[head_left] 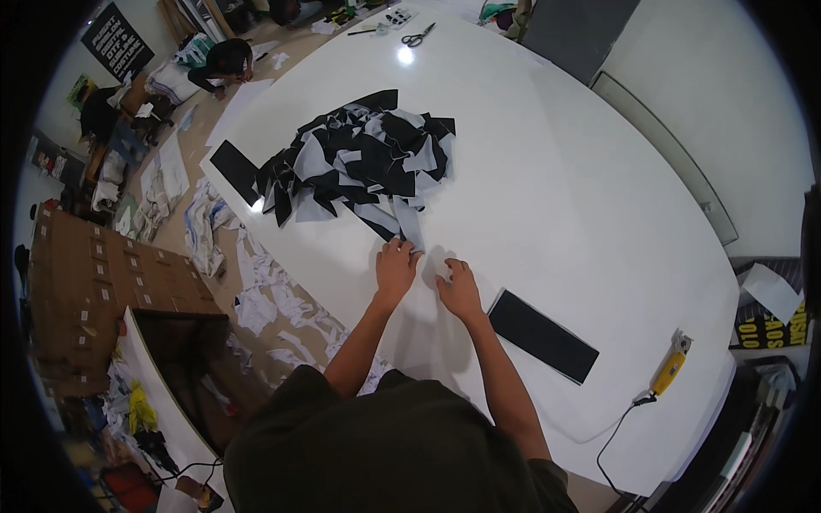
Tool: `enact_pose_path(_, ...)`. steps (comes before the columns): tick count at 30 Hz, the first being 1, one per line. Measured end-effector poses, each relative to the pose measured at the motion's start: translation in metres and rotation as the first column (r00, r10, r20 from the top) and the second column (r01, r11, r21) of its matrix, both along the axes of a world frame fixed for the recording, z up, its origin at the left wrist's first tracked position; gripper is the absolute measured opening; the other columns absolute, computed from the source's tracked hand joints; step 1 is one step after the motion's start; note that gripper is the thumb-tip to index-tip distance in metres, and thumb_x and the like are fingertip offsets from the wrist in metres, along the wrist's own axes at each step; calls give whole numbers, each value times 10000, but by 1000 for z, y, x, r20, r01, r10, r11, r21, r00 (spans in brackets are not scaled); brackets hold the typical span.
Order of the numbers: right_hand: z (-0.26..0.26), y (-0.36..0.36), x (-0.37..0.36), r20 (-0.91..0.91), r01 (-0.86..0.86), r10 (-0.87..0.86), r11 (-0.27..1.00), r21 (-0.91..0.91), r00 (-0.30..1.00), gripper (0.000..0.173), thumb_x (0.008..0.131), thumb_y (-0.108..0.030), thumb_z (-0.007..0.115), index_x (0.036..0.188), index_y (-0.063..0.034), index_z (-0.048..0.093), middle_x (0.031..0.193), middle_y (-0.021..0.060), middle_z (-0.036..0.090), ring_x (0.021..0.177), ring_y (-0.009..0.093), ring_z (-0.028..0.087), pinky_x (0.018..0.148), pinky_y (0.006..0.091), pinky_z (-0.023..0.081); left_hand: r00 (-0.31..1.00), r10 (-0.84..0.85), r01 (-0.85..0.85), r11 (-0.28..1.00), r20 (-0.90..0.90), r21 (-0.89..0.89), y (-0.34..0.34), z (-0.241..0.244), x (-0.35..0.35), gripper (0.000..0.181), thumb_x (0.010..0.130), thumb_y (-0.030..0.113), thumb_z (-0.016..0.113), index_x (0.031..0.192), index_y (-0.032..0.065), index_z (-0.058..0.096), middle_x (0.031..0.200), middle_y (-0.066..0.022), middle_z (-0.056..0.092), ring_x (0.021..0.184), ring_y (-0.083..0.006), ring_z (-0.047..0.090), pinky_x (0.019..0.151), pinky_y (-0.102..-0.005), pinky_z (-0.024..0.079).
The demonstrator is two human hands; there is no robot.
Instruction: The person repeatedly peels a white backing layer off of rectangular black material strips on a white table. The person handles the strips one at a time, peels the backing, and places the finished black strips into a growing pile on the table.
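A loose pile of black and light grey fabric pieces point(372, 154) lies on the white table point(545, 192) in front of me. Strips trail from the pile toward me, and my left hand point(396, 268) has its fingers curled on the end of a light grey fabric strip point(408, 224). Beside it, my right hand point(459, 288) hovers near the tabletop, fingers bent and apart, holding nothing. To the right of that hand lies a neat stack of black rectangular fabric pieces point(544, 336). Another black fabric rectangle point(234, 172) rests at the table's left edge, touching the pile.
A yellow corded electric cutter point(669, 372) is at the right, its cable point(603, 449) running over the near edge. Scissors point(418, 36) lie at the far end. Cardboard boxes point(115, 276) and scraps point(269, 295) cover the left floor. Two people point(224, 61) point(102, 112) are farther back.
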State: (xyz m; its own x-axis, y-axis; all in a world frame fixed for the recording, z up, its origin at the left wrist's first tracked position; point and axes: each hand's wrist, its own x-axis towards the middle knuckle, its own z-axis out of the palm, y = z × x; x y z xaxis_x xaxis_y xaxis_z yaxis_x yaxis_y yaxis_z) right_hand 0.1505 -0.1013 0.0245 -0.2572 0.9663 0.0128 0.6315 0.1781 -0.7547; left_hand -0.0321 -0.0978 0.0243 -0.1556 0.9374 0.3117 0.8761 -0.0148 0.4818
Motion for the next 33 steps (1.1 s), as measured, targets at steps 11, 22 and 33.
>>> enact_pose_path(11, 67, -18, -14, -448, 19, -73, 992, -123, 891, 321, 924, -74, 661, 1227, 30, 633, 959, 139, 720, 825, 182, 681, 750, 308, 540, 863, -212, 285, 954, 458, -95, -36, 96, 23, 124, 888, 122, 710, 975, 37, 687, 992, -135, 599, 948, -317, 590, 828, -417, 470)
enact_pose_path(22, 218, -30, 80, -609, -108, -129, 935, -337, 783, 198, 943, -86, 571, 1095, 14, 649, 932, 17, 631, 876, 99, 547, 811, 263, 443, 617, -428, 744, 591, 660, -312, -5, 156, 24, 367, 877, 113, 779, 1217, 33, 666, 1200, -92, 664, 1091, -198, 636, 910, -339, 503)
enact_pose_path(33, 180, -110, 181, -474, 283, -481, 857, -430, 737, 202, 933, -207, 736, 992, -26, 666, 867, -16, 625, 821, 59, 526, 750, 250, 437, 360, -143, 878, 386, 922, -283, -33, 124, 57, 329, 1005, 280, 666, 975, -43, 720, 789, 33, 637, 742, -36, 498, 673, -237, 428)
